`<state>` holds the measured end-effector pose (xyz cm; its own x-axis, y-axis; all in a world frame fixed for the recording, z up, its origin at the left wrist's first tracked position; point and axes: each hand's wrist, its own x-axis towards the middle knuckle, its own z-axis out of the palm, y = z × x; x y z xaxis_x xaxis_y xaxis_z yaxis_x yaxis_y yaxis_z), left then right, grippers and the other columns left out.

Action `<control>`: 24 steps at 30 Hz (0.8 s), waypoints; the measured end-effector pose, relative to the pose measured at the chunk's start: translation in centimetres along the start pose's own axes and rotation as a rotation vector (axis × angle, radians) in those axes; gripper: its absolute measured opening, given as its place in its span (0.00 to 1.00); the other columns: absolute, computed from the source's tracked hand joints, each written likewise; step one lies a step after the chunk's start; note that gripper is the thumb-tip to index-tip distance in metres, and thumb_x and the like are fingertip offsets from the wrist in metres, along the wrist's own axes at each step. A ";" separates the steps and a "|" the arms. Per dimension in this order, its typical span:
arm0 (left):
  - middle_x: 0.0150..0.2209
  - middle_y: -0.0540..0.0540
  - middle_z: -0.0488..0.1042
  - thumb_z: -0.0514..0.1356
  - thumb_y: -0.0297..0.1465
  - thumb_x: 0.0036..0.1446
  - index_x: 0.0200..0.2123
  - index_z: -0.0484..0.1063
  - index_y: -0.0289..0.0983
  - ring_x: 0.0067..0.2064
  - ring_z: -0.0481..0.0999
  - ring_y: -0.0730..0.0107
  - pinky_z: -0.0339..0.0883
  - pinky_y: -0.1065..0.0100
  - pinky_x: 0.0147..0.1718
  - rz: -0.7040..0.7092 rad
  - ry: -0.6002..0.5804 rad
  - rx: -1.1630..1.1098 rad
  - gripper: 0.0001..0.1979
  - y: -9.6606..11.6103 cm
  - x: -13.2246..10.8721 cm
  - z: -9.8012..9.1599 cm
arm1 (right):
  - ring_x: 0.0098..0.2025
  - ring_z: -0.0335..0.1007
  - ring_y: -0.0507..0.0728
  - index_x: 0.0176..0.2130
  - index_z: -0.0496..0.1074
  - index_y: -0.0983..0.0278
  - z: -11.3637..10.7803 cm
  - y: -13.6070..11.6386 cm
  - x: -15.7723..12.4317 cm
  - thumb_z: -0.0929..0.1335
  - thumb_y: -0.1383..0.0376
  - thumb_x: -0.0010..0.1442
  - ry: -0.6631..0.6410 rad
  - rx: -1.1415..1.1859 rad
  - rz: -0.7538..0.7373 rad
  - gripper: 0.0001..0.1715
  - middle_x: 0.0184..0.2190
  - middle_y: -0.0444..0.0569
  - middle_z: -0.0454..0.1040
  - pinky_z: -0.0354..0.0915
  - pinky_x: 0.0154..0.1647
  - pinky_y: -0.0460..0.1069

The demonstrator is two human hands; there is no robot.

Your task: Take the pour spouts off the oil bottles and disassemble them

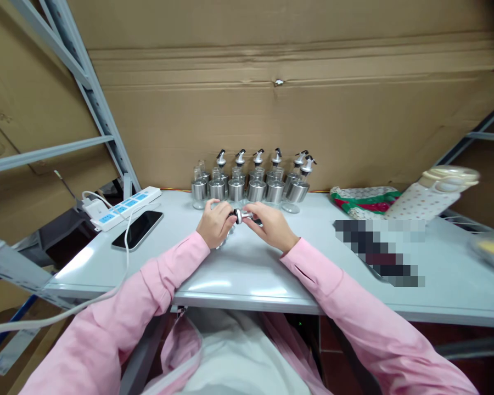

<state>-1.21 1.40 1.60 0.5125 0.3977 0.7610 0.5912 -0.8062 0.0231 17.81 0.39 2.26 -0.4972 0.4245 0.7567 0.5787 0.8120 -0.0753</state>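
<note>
Between my two hands lies a pour spout (239, 216), held roughly level, with a dark end, a pale collar and a silvery tip. Fingers of my left hand (216, 224) close round its dark end. My right hand (273, 225) pinches the silvery end from the other side. Under my left hand something clear and shiny shows in part; I cannot make out what it is. Just behind my hands stand several glass bottles with steel sleeves (257, 191) in rows. Those in front mostly have bare necks, while several others carry silver-and-black spouts (258, 157).
At left are a white power strip (128, 208), a phone (138, 230) and a white cable (127, 241) hanging over the edge. To the right lie a patterned cloth or bag (364, 199), a tilted white tumbler (426, 195) and a blurred-out dark object (374, 252). Cardboard (296, 120) backs the table.
</note>
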 end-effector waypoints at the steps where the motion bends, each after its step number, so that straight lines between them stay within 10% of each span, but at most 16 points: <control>1: 0.31 0.44 0.69 0.36 0.37 0.64 0.30 0.63 0.35 0.36 0.68 0.67 0.54 0.57 0.47 -0.007 0.003 -0.005 0.21 0.0 0.0 0.0 | 0.35 0.67 0.53 0.42 0.67 0.64 0.0 0.1 0.0 0.61 0.61 0.62 0.022 -0.042 -0.037 0.12 0.34 0.51 0.72 0.62 0.33 0.47; 5: 0.33 0.43 0.70 0.36 0.41 0.63 0.27 0.65 0.35 0.38 0.67 0.65 0.54 0.56 0.47 -0.140 0.003 -0.124 0.24 0.2 0.3 0.1 | 0.31 0.65 0.51 0.40 0.71 0.61 0.0 0.5 -0.2 0.61 0.64 0.62 0.111 -0.178 -0.132 0.11 0.34 0.50 0.73 0.61 0.31 0.46; 11: 0.19 0.48 0.65 0.42 0.52 0.56 0.20 0.64 0.35 0.26 0.67 0.71 0.63 0.65 0.32 -0.706 -0.242 -0.856 0.29 0.8 0.8 0.5 | 0.30 0.66 0.51 0.38 0.72 0.63 -0.1 0.4 -0.5 0.58 0.65 0.63 0.133 -0.152 -0.151 0.15 0.31 0.50 0.73 0.62 0.31 0.47; 24: 0.20 0.51 0.64 0.52 0.48 0.55 0.24 0.64 0.34 0.24 0.68 0.74 0.65 0.66 0.30 -0.950 -0.390 -1.558 0.22 1.7 1.0 0.3 | 0.33 0.65 0.53 0.37 0.72 0.61 -0.5 0.5 -0.4 0.59 0.61 0.63 0.142 -0.192 -0.245 0.15 0.33 0.52 0.71 0.63 0.32 0.48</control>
<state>0.49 0.59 2.20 0.6235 0.7813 -0.0280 -0.1851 0.1824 0.9656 18.61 0.39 2.27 -0.5491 0.1550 0.8213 0.5712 0.7869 0.2333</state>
